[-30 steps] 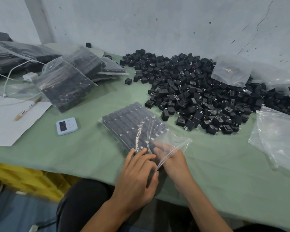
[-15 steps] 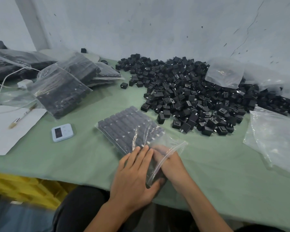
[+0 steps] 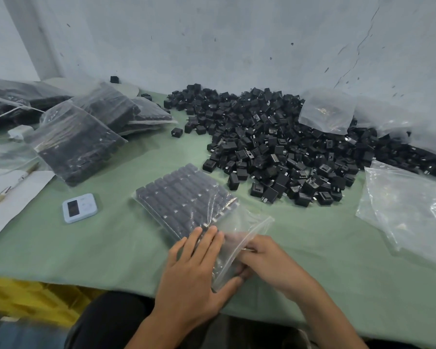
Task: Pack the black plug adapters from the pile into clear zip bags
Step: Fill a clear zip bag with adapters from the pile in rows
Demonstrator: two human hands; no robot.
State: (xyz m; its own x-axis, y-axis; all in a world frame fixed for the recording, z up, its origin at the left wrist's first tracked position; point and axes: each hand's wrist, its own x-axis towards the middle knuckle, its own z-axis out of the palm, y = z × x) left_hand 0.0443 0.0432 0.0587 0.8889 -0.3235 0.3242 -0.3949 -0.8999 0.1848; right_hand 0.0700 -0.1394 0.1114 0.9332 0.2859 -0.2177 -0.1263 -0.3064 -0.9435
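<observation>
Sealing seems the step: the filled zip bag [image 3: 186,197] lies on the worktop [image 3: 111,248], the adapter pile [image 3: 275,147] at its one o'clock. The left hand [image 3: 194,270] presses it flat, grip wide; the right hand [image 3: 269,263] pinches the zip edge [image 3: 262,226], which next needs running shut.

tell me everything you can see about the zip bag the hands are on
The zip bag is clear, glossy, crinkled plastic, lying flat and slantwise on the green table. Neat rows of black plug adapters fill most of it; its near end is empty and the zip mouth looks unsealed. The left hand presses flat on it, and the right hand pinches the mouth edge.
</observation>
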